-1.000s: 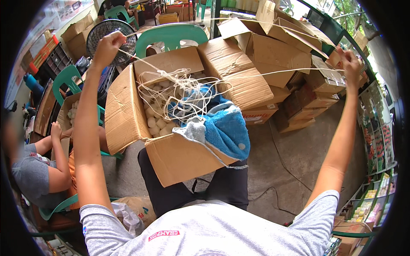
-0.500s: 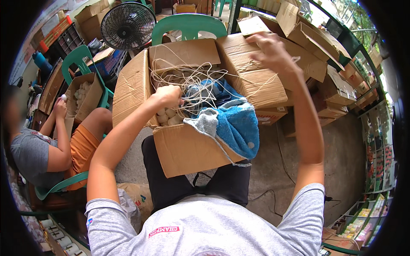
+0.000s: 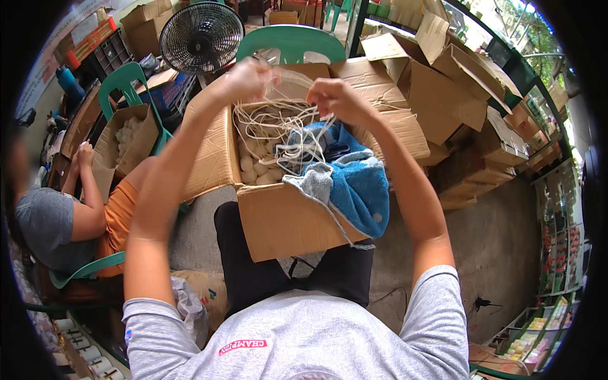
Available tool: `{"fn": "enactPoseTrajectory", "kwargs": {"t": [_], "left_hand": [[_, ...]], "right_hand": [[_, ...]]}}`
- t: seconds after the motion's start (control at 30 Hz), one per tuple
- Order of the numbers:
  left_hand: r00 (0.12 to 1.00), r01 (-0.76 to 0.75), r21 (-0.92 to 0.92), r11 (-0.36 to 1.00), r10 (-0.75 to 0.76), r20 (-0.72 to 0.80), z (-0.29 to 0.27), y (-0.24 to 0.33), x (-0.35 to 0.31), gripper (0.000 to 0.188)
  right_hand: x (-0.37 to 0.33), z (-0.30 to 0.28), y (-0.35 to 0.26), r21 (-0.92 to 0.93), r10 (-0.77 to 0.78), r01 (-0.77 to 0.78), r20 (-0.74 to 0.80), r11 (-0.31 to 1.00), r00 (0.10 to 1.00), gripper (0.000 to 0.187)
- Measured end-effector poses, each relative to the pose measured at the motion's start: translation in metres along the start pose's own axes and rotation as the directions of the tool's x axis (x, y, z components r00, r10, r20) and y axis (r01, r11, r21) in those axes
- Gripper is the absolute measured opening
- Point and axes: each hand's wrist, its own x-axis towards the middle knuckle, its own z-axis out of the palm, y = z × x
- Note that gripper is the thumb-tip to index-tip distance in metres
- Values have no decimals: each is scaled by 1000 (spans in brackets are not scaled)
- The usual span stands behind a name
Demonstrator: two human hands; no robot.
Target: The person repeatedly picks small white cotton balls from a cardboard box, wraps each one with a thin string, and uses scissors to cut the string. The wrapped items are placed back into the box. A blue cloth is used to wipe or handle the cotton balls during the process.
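An open cardboard box [image 3: 297, 218] rests on my lap, with small round off-white pieces [image 3: 256, 168] inside. Tangled white string [image 3: 272, 120] lies over them. A blue and grey towel [image 3: 358, 190] hangs over the box's near right side. My left hand [image 3: 250, 81], blurred, is raised above the far left of the box, its fingers closed around a strand of the string. Above the far side, my right hand [image 3: 342, 100] has curled fingers pinching the string, and pale strands stretch between the two hands.
A green plastic chair [image 3: 291, 39] and a black fan [image 3: 201, 38] stand beyond the box. At the left sits a person [image 3: 57, 218] in orange shorts beside another box [image 3: 136, 142] of round pieces. Cardboard boxes [image 3: 443, 95] are piled at the right.
My left hand has risen from inside the box toward its far side with string. My right hand has come in from the right, down and left, to meet the strands.
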Motion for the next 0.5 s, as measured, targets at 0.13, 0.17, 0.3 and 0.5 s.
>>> {"fn": "enactPoseTrajectory", "kwargs": {"t": [0.13, 0.17, 0.3, 0.5], "left_hand": [[983, 111, 359, 927, -154, 95, 75, -27, -4, 40], [993, -1, 319, 948, -37, 114, 82, -48, 0, 53], [938, 185, 154, 971, -221, 266, 78, -42, 11, 57], [990, 7, 64, 998, -16, 139, 87, -51, 11, 5]], "right_hand": [[-25, 9, -9, -229, 13, -8, 18, 973, 1000, 13], [-25, 12, -10, -267, -7, 13, 22, 964, 1000, 13], [-44, -2, 1, -215, 35, -64, -136, 975, 990, 13], [-65, -31, 13, -243, 330, -347, -109, 906, 938, 25]]}}
